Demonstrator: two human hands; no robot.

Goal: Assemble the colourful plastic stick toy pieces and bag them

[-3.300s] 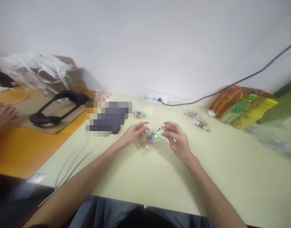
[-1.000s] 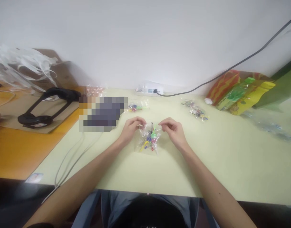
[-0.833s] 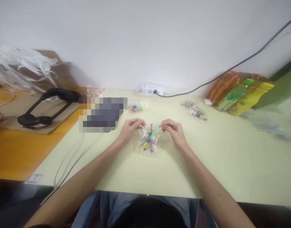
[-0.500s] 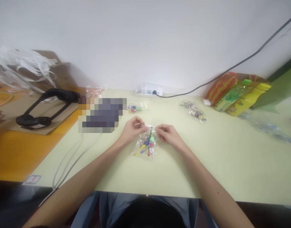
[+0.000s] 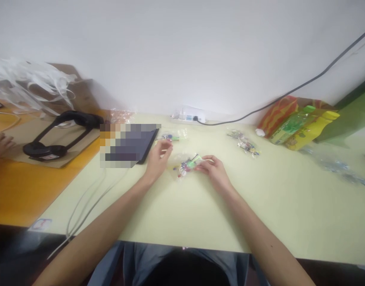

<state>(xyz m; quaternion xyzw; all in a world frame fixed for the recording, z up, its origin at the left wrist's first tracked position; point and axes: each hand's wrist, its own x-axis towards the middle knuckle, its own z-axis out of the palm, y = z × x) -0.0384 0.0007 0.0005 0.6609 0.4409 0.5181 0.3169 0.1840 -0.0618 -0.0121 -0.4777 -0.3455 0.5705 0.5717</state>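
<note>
A small clear plastic bag of colourful little pieces (image 5: 186,167) lies tilted on the pale table, with green, red, blue and white bits showing. My right hand (image 5: 211,169) pinches its right upper edge, near a bright green part. To the left of the bag, my left hand (image 5: 160,157) is apart from it, its fingers curled in toward the thumb. Whatever may be between those fingertips is too small to make out. Just behind my left hand lies another clear bag of coloured pieces (image 5: 170,137).
A dark tablet (image 5: 131,145), partly pixelated, lies at left beside cables. A power strip (image 5: 188,116) sits by the wall. More filled bags (image 5: 246,146), a green bottle (image 5: 292,125) and a yellow package (image 5: 315,129) are at right. Another person's hand (image 5: 2,145) rests near a black frame (image 5: 45,151).
My left hand has let go of the bag's top edge and moved left and up. The bag has swung flatter and higher, its right edge still in my right hand.
</note>
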